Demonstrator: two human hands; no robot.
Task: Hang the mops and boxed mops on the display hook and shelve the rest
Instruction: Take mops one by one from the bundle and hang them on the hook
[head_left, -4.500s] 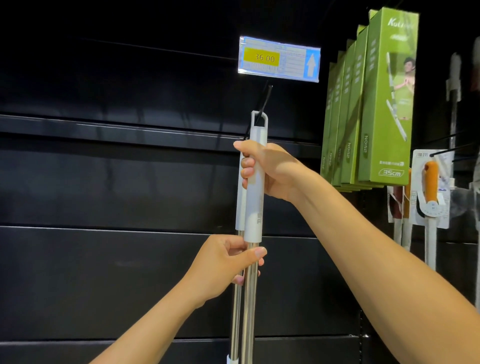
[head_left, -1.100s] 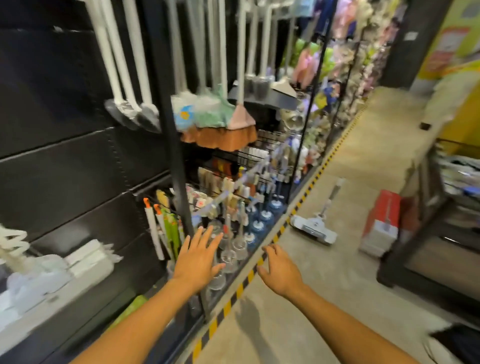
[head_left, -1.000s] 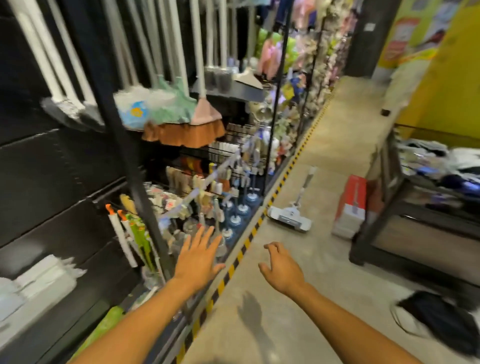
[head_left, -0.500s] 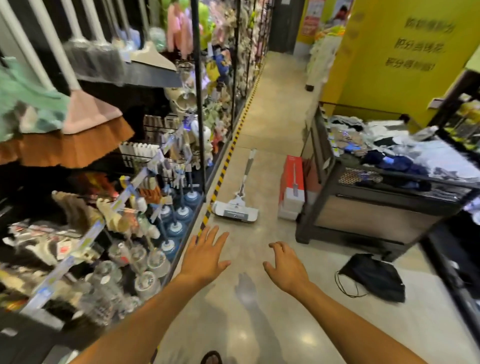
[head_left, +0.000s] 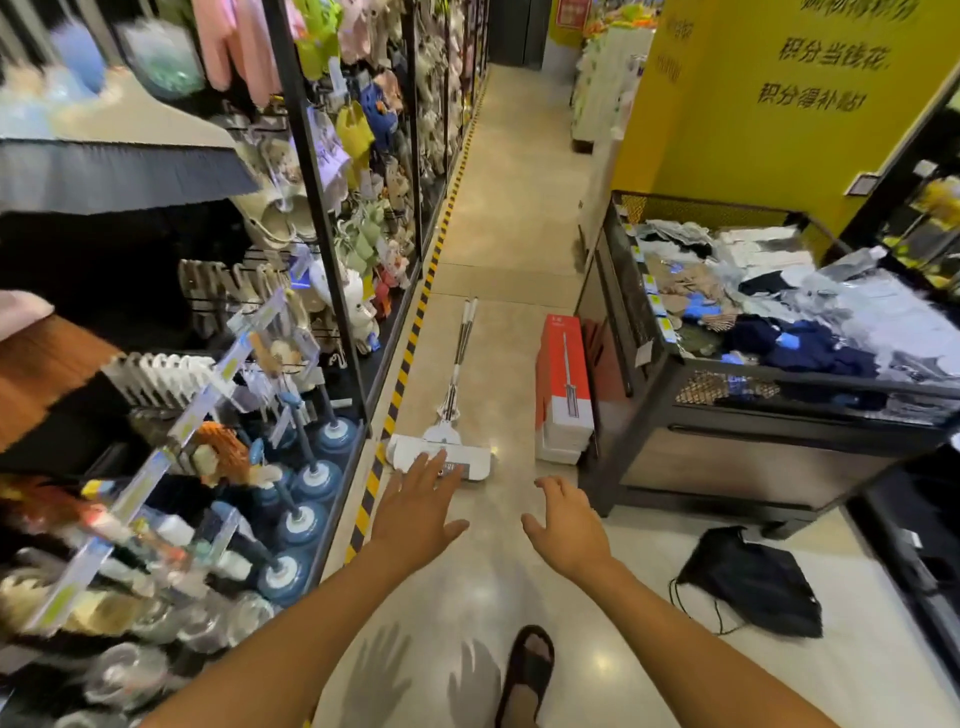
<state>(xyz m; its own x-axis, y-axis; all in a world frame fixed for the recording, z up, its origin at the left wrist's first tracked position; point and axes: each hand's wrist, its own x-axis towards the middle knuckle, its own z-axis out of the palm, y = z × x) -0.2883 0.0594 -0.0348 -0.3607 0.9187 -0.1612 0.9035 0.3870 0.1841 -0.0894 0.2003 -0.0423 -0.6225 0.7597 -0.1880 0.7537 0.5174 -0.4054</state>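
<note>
Sandalled foot (head_left: 524, 675) on floor (head_left: 493, 587), nearest. Left hand (head_left: 418, 512) and right hand (head_left: 569, 530) out front, fingers spread, grasping nothing. Left fingertips overlap mop (head_left: 478, 457) in view; contact not determinable. Mop flat on floor, handle pointing down aisle. Boxed mop (head_left: 563, 384), red-white, just right of it, beside black bin (head_left: 779, 452).

One left hand (head_left: 418, 512), one right hand (head_left: 569, 535), one sandalled foot (head_left: 527, 670). One white mop head (head_left: 480, 460) lies on the floor; its shaft looks doubled, so one mop or two cannot be told. One stack of red boxes (head_left: 563, 374), at least two. One black bag (head_left: 753, 587). At least four blue plungers (head_left: 301, 519). One clothes bin (head_left: 779, 441)
</note>
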